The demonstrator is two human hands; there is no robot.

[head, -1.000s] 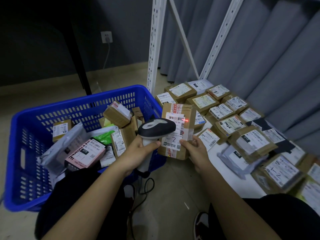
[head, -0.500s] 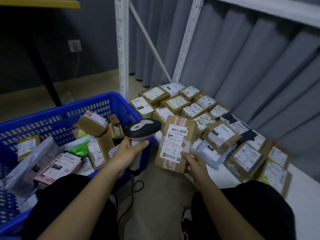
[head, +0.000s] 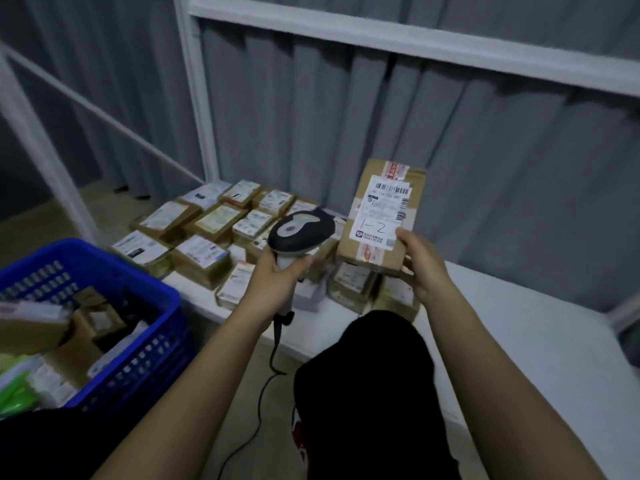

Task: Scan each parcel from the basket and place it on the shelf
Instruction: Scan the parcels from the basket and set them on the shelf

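Head view: parcel (head: 380, 216) pinched low by right hand (head: 420, 268), scanner (head: 300, 231) gripped by left hand (head: 277, 276).
Risk: parcel could be tipped onto crowded shelf (head: 519, 327) parcels.

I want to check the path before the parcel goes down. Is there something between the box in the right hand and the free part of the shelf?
Nothing visible blocks it. The right hand holds the box above the parcels already laid down; the bare shelf surface lies open to their right, with only air between.
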